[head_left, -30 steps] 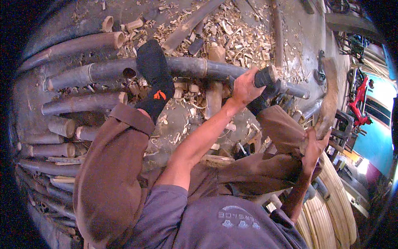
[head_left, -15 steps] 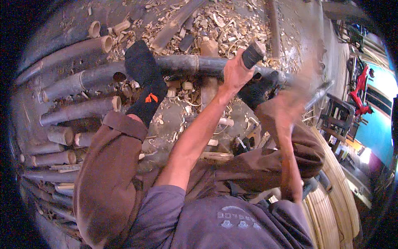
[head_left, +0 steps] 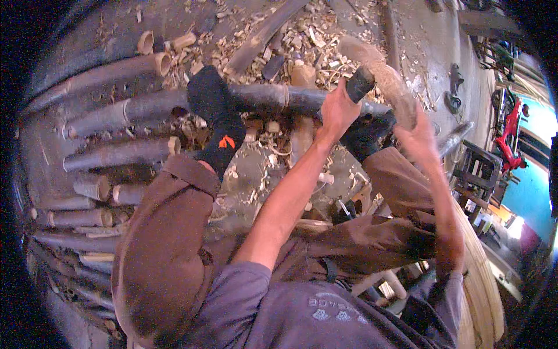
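1. Brown wood makes up the bent club point(head_left: 386, 77), and I see the right hand point(head_left: 417, 139) gripping its near end. That hand looks a bit blurry to me.
2. From far off, I see the left hand point(head_left: 340, 112) wrapped tight around a short, dark handle point(head_left: 360, 85). The top of the handle pokes out of the fist. I cannot see its low end.
3. The club's middle is just beside the top of the handle. I cannot tell if they touch.
4. A long, dark bamboo pole point(head_left: 261, 98) lies across, near the left hand. It has a round hole point(head_left: 179, 111) in its left part.
5. The left foot point(head_left: 212, 96), in a black sock, rests on the pole. The right foot point(head_left: 367, 132) is by the pole's right part.
6. Pale wood chips point(head_left: 317, 38) lie in a messy heap on the grey floor point(head_left: 244, 186), past the pole.
7. More bamboo pieces point(head_left: 122, 154) lie on the left.
8. Far to the right, I see something red point(head_left: 510, 139).
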Available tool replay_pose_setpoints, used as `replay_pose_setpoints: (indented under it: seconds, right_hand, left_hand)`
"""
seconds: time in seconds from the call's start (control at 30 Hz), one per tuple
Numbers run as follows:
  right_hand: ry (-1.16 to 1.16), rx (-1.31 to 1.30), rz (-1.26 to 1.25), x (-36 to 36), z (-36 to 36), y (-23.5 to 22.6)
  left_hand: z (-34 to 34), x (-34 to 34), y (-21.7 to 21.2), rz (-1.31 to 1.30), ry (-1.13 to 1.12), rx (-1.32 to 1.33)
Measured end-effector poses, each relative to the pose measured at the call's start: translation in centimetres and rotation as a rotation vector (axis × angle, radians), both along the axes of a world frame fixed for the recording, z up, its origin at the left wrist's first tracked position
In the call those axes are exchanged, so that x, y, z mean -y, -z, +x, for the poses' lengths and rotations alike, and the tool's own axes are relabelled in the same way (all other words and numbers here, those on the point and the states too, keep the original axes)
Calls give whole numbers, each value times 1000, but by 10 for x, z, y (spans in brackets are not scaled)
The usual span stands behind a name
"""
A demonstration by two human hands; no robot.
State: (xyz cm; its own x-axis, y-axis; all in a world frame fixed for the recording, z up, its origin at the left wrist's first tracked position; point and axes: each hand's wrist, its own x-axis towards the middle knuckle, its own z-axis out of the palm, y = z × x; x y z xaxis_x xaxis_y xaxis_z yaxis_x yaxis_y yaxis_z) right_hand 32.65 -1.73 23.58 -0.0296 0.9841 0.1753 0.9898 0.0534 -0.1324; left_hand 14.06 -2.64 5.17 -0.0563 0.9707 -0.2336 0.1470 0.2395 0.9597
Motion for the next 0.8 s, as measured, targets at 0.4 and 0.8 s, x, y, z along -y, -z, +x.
replay_pose_setpoints:
  seconds: [0.4, 0.8]
  right_hand:
    - [322, -304, -535, 36, -64, 15]
    - [1214, -751, -51, 149, 182, 180]
  left_hand:
    - [0, 10, 59, 182, -23, 329]
    - [47, 57, -43, 572, 661, 13]
